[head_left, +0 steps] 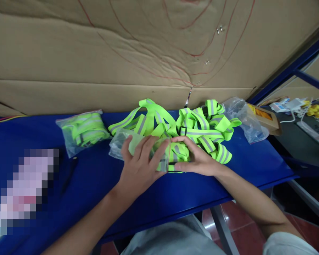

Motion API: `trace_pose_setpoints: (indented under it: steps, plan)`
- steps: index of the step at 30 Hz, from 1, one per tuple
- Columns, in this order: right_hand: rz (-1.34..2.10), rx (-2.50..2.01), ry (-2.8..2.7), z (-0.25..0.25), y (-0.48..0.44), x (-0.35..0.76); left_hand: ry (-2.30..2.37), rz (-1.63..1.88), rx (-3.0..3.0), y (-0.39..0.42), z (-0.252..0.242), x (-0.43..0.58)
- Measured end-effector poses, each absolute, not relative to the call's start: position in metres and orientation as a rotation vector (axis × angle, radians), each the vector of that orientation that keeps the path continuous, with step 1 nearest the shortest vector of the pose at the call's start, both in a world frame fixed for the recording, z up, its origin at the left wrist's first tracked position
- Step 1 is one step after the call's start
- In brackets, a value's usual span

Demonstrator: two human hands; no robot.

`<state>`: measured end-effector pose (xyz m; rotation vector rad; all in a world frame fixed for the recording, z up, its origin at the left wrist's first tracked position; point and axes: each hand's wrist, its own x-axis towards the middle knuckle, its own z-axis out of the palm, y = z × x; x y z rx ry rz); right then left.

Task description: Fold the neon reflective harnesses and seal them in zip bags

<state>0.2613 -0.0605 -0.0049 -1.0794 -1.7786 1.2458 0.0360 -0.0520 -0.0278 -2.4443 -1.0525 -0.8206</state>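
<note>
My left hand (pixel 139 164) grips a clear plastic bag (pixel 117 141) on the blue table (pixel 95 177), fingers closed over its open end. My right hand (pixel 195 159) pinches a folded neon-green reflective strap (pixel 175 152) at the bag's mouth; part of the strap lies inside the bag. Behind my hands sits a loose pile of the same green straps with grey reflective bands (pixel 191 124).
A filled bag of straps (pixel 82 131) lies at the left. Empty clear bags (pixel 244 117) and a brown cardboard packet (pixel 266 118) sit at the right table edge. A cardboard wall (pixel 122 53) stands behind. A pixelated patch covers the near left. Another bench with cables is at far right.
</note>
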Motion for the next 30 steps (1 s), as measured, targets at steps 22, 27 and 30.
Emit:
trace_pose_setpoints:
  steps: [22, 27, 30]
  plan:
    - [1.108, -0.997, -1.376, -0.021, -0.064, 0.237, -0.889, -0.582, -2.592, -0.044, -0.02, 0.025]
    - [0.825, -1.048, -1.392, -0.029, -0.068, 0.228, -0.824, -0.719, -2.441, -0.049, -0.023, 0.038]
    - [0.867, -0.989, -1.398, -0.031, -0.071, 0.225, -0.815, -0.774, -2.392, -0.051, -0.023, 0.044]
